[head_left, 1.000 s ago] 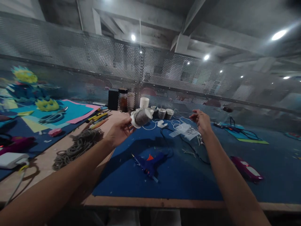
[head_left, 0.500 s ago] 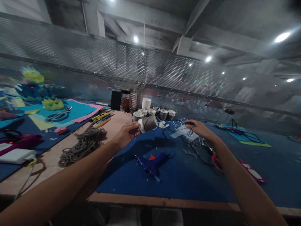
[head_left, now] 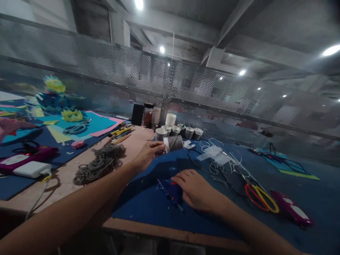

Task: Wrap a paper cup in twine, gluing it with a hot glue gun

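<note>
My left hand (head_left: 150, 154) pinches the white rim of a small paper cup (head_left: 174, 143), which is tilted on its side and wrapped in grey cord. Lower down, my right hand (head_left: 195, 189) is over the handle of a blue glue gun (head_left: 170, 191) lying on the blue mat, its fingers curled around it. Part of the handle is hidden beneath that hand. Several grey-wrapped cups (head_left: 189, 132) stand behind the held cup, beside a white stack of cups (head_left: 170, 119). A tangled bundle of grey cord (head_left: 99, 164) lies left of my left hand.
Scissors with red and yellow handles (head_left: 261, 198) lie at right, near a purple device (head_left: 292, 209). White string and clear plastic scraps (head_left: 216, 156) are spread behind my right hand. Left are pencils (head_left: 122, 131), blue-handled scissors (head_left: 77, 127), coloured paper (head_left: 102, 124) and a lidded jar (head_left: 148, 115).
My right hand has moved left and nearer, from the plastic scraps to the glue gun's handle. My left hand still holds the cup. The view has shifted slightly.
</note>
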`<move>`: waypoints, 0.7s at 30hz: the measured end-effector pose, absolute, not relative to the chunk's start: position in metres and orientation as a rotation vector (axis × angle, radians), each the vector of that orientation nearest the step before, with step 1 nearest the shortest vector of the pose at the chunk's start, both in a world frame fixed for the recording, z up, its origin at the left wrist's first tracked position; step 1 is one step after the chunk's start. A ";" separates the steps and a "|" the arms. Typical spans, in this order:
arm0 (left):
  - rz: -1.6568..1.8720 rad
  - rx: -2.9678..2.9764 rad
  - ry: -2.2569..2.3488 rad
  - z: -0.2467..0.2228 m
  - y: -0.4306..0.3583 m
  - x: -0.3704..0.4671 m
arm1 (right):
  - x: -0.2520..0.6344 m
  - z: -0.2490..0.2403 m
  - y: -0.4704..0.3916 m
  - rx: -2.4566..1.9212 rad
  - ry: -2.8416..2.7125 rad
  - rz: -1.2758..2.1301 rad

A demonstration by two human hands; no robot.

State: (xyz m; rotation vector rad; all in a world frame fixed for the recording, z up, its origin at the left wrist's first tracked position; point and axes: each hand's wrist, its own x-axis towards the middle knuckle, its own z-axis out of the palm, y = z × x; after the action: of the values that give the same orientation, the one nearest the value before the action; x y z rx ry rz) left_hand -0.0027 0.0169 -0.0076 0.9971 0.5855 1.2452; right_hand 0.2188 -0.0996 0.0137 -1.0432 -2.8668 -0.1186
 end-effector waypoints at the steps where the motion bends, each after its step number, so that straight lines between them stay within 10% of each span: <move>1: 1.243 1.003 0.585 -0.008 0.016 -0.003 | 0.216 0.009 -0.097 -1.072 -2.887 -0.168; 21: 1.245 1.538 0.899 -0.006 0.002 0.003 | 0.243 -0.021 -0.067 -1.308 -1.684 0.689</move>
State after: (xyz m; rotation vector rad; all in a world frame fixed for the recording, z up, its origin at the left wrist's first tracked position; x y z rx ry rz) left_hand 0.0025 0.0015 -0.0057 1.5377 0.8986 1.2447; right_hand 0.2426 -0.0669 -0.0209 -1.3076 -1.6838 0.6895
